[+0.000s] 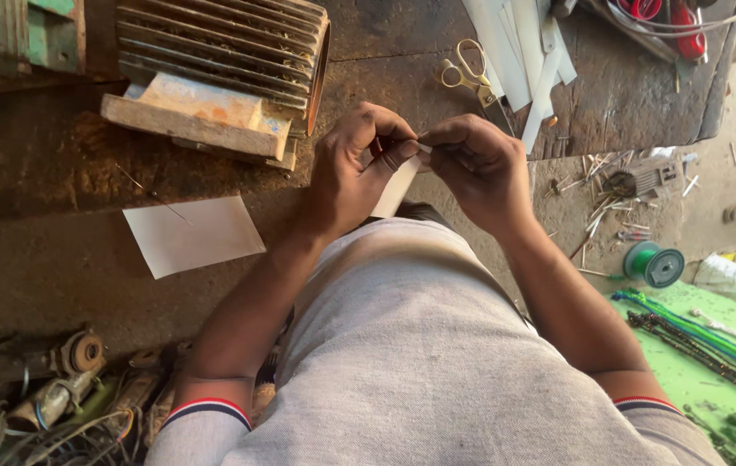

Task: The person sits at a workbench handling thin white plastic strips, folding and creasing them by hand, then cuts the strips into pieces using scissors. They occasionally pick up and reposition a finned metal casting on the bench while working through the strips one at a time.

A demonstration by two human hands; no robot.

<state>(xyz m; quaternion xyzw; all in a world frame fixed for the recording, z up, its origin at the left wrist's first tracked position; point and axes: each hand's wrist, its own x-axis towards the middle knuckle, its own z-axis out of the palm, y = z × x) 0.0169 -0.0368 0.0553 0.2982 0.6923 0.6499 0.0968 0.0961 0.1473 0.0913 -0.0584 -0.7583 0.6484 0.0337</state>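
Head view, looking down over a grey shirt (437, 345) to a dark, worn workbench (57, 173). Both hands meet at the centre of the frame. Left hand (355, 168) pinches the top edge of a small white paper strip (395, 188), thumb and forefinger closed on it; the strip hangs down toward 6 o'clock from the fingers, against the shirt. Right hand (480, 168) grips the same strip's upper end, fingertips curled in tight, touching the left hand's fingertips. At 8 o'clock from the hands, a larger white paper sheet (192, 235) lies flat on the bench, well apart from them. At 10 o'clock, a ribbed metal motor housing (221, 52) sits on its base. At 1 o'clock, scissors (467, 73) with yellowish handles lie beside a loose bundle of white paper strips (523, 52). At 3 o'clock, down on the floor, a green wire spool (654, 264); near it, scattered scraps. At 4 o'clock, green tubing (696, 332) on a green mat. At 8 o'clock, low corner, old motor parts and tangled wire (40, 397).
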